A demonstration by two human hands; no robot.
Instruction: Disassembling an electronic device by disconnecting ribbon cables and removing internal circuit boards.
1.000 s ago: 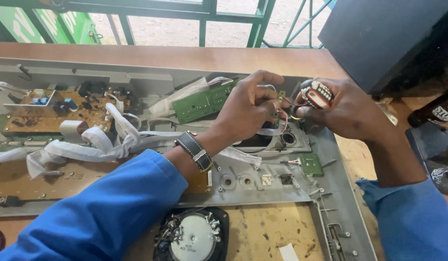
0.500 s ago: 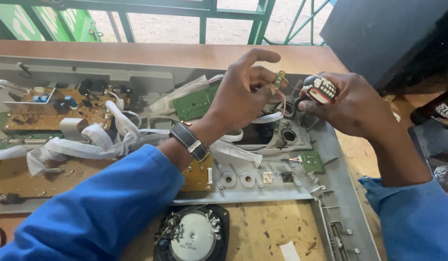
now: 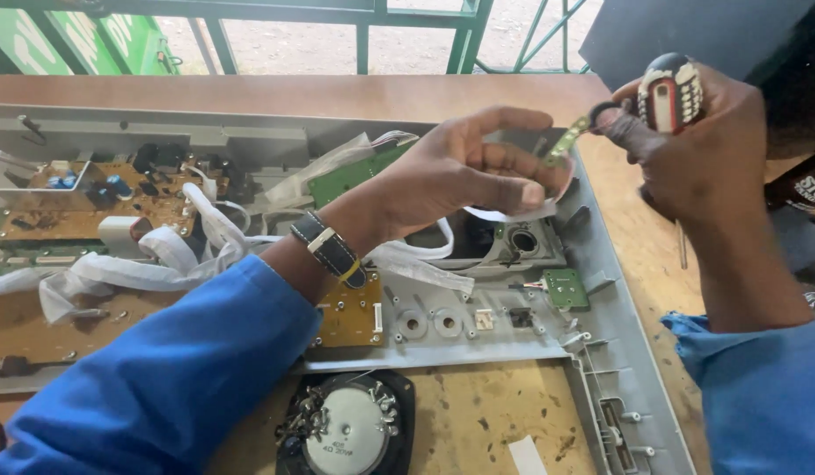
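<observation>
Bright even daylight from behind, soft shadows, slight blur, no glare

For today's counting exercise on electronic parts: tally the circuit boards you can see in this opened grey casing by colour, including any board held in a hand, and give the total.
Brown boards: 3, a large one, one lower left, a small one
Green boards: 2, one behind the left hand, a small square one
Small strip board held up between both hands: 1
Total: 6

Circuit boards (image 3: 99,198) inside open casing (image 3: 601,264) on table (image 3: 337,88), loudspeaker (image 3: 347,428) before it, ribbon cables (image 3: 143,264) across boards
</observation>
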